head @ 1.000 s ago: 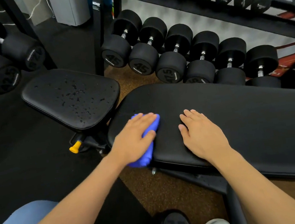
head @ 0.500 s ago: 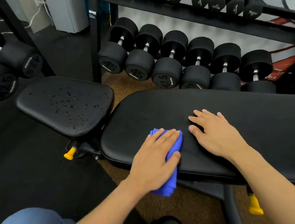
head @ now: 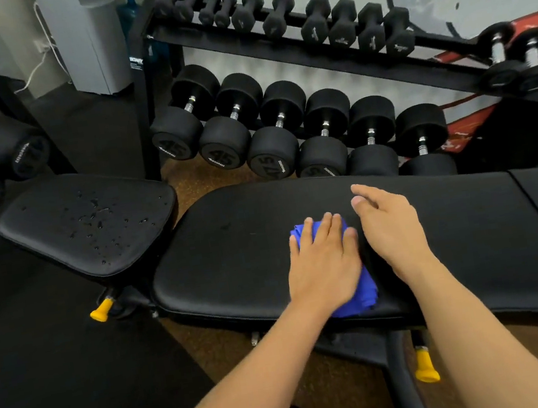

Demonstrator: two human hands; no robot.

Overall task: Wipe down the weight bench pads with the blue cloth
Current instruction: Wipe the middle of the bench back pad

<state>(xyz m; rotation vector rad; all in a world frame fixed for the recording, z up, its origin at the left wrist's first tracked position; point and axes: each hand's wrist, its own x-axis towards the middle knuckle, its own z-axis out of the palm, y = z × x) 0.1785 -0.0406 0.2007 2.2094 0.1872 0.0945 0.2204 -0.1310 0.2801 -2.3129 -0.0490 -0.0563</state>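
Back pad (head: 231, 243) wipe under way: left hand (head: 324, 261), fingers (head: 330, 229) straight, pressed the blue cloth (head: 360, 298); right hand (head: 392, 231) open beside it. Droplet-covered seat pad (head: 90, 218) judged next.

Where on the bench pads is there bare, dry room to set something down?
The long back pad is bare between its left end and the left hand, and again from the right hand to the seam on the right. The middle is crowded: both hands and the blue cloth lie close together. The seat pad holds nothing but is wet with droplets.
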